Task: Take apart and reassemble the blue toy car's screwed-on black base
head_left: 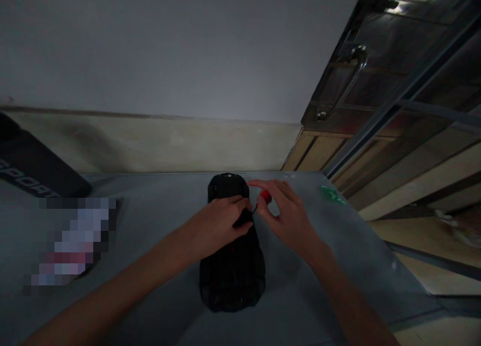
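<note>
Presently, a long black car-shaped body of what looks like hard plastic (232,278) is lying lengthwise in front of me on a smooth grey tabletop (158,226), its broader end facing me. My left hand (231,216) is resting across its middle, fingers bent towards the right edge; whether they are truly gripping, I cannot tell. My right hand (283,208) is pinching a slim dark-shafted tool with a round red handle (265,196) between thumb and fingers, its shaft pointing at the body's right side; contact at the tip is not showing clearly.

I am judging the body stiff, fairly light and somewhat slippery, with thin edge parts possibly fragile. I am therefore favouring a hold across the flanks at mid-length, without pressing on the ends. The red handle is looking small and rigid, suiting a fingertip grip.

On the body I am finding no legible brand. Further left, a dark cylindrical bottle (41,160) is bearing pale capitals reading "SPORT". A flat pixelated item (77,241) nearby is yielding no text. Far right, a crumpled shiny green scrap (332,195) is showing no readable label.
</note>
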### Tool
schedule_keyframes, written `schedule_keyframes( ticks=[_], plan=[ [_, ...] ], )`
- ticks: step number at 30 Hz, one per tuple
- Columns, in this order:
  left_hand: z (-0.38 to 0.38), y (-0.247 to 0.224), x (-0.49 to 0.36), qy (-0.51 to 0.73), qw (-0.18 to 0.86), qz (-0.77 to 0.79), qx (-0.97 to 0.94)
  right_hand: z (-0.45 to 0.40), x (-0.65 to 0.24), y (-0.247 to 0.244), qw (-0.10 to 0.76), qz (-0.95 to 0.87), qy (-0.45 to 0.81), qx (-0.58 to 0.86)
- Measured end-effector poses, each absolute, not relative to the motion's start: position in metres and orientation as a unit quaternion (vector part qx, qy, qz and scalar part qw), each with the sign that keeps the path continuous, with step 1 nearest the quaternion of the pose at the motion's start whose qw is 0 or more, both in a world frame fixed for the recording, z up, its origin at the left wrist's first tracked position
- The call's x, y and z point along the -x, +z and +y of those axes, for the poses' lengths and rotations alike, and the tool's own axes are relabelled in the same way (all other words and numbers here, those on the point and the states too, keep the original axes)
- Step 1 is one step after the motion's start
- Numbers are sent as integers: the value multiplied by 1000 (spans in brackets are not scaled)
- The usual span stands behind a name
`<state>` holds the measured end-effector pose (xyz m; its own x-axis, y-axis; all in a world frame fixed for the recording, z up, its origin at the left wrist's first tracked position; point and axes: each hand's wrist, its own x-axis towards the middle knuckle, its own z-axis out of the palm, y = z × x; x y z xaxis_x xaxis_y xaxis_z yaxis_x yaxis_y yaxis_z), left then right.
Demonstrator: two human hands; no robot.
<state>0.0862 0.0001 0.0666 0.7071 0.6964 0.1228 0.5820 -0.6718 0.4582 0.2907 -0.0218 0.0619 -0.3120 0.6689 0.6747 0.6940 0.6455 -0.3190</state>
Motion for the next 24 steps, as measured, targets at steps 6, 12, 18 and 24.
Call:
schedule_keyframes(
  ticks=[6, 12, 18, 24],
  plan=[
    [-1, 71, -87, 129, 202, 361, -901, -22, -290, 62, 411, -812, -12, 415],
    [0, 70, -86, 139, 205, 357, -901, -20, -292, 60, 402, -811, -25, 423],
    [0, 71, -85, 132, 203, 360, -901, -19, -296, 63, 408, -813, -35, 413],
    [1, 74, -84, 136, 227, 357, -896, -18, -298, 64, 444, -781, -18, 440]
  ],
)
